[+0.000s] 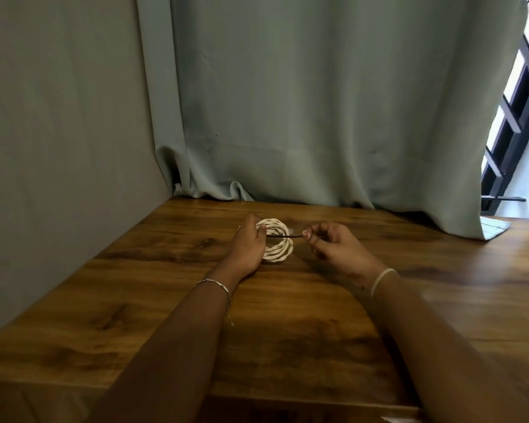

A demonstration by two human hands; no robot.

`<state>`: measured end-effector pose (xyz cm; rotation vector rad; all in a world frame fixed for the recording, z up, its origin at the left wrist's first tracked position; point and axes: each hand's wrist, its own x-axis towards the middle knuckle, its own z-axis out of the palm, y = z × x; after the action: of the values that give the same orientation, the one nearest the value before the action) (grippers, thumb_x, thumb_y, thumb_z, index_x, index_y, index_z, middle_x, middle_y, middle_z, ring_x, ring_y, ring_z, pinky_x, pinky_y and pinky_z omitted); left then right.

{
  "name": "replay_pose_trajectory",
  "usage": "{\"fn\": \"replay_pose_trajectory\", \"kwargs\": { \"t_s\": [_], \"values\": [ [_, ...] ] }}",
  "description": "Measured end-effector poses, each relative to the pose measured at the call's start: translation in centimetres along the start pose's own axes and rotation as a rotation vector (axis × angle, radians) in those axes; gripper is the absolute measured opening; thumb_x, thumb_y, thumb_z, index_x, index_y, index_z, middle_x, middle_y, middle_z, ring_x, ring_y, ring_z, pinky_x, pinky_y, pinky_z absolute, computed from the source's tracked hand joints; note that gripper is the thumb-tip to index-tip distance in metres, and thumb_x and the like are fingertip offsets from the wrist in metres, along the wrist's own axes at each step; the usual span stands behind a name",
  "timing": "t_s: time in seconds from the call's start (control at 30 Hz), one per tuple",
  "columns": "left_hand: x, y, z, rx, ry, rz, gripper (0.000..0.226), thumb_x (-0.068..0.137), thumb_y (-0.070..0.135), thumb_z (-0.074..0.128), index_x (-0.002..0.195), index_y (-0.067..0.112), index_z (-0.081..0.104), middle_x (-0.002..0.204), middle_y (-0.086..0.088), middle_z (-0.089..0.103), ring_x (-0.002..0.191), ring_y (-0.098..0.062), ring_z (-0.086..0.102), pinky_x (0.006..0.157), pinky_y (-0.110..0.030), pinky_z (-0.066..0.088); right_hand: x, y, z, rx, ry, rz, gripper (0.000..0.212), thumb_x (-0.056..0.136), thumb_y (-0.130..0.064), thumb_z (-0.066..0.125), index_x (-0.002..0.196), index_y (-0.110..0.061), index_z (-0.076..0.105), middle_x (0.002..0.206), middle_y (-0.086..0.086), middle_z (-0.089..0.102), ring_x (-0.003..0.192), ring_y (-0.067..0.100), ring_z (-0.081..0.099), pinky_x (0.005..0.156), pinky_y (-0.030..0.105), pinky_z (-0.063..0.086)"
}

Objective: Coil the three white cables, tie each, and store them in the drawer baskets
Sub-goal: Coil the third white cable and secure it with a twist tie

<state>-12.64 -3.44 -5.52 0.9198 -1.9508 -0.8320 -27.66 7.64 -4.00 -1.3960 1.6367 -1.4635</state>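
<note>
The coiled white cable lies on the wooden table, towards its far edge and a little left of the middle, wound into a small ring of several twisted turns. A thin dark tie runs straight across the open centre of the ring, stretched between the two hands. The left hand has its fingers curled round the ring's left side, with the thumb at the tie's left end. The right hand is just right of the coil and apart from it, its fingertips pinched together on the tie's right end and the other fingers folded in. A thin metal bracelet sits on the left wrist and a pale band on the right. Behind the table a grey-green curtain hangs down onto its far edge, with a plain wall on the left and a dark window grille on the right.
</note>
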Motion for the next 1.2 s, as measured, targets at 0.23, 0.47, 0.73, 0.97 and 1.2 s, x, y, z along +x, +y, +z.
{"fn": "replay_pose_trajectory", "kwargs": {
  "t_s": [0.23,0.47,0.73,0.97,1.2],
  "values": [
    [-0.4,0.7,0.5,-0.019,-0.072,0.04,0.022,0.103,0.021,0.039,0.119,0.009,0.048,0.114,-0.009,0.061,0.103,-0.021,0.057,0.081,-0.029,0.044,0.6,0.4,0.6,-0.508,0.204,-0.424,0.005,0.088,-0.011,0.067,0.09,-0.015,0.065,0.089,-0.003,0.061,0.081,0.012,0.057,0.07,0.027,0.049],
    [-1.2,1.7,1.0,-0.099,-0.099,0.063,0.016,0.103,0.02,0.042,0.113,0.013,0.052,0.109,-0.011,0.066,0.098,-0.024,0.064,0.083,-0.036,0.053,0.1,-0.2,1.2,-0.864,0.309,-0.572,0.012,0.087,-0.016,0.067,0.083,-0.017,0.056,0.092,-0.004,0.05,0.082,0.006,0.044,0.068,0.017,0.03],
    [-2.2,2.9,0.8,-0.126,-0.062,0.159,0.015,0.102,0.017,0.042,0.114,0.014,0.051,0.108,-0.003,0.062,0.099,-0.019,0.061,0.083,-0.035,0.052,0.3,-0.1,1.8,-0.902,0.252,-0.562,0.02,0.09,-0.016,0.06,0.109,-0.011,0.056,0.123,0.006,0.053,0.096,0.022,0.06,0.076,0.026,0.046],
    [-2.5,3.0,0.9,-0.175,-0.077,0.177,0.015,0.102,0.023,0.041,0.112,0.017,0.05,0.11,-0.004,0.063,0.101,-0.018,0.061,0.084,-0.036,0.052,0.2,-0.3,2.1,-0.928,0.26,-0.594,0.017,0.088,-0.008,0.061,0.104,-0.008,0.055,0.106,0.007,0.055,0.079,0.017,0.051,0.067,0.024,0.037],
    [-2.4,3.3,1.0,-0.139,0.028,0.075,0.031,0.1,0.043,0.036,0.113,0.017,0.048,0.094,0.004,0.059,0.085,-0.012,0.058,0.066,-0.023,0.045,0.1,-0.4,3.0,-0.962,0.255,-0.656,0.018,0.085,-0.002,0.064,0.102,-0.006,0.058,0.103,0.009,0.058,0.08,0.019,0.055,0.064,0.026,0.046]
  ]
}}
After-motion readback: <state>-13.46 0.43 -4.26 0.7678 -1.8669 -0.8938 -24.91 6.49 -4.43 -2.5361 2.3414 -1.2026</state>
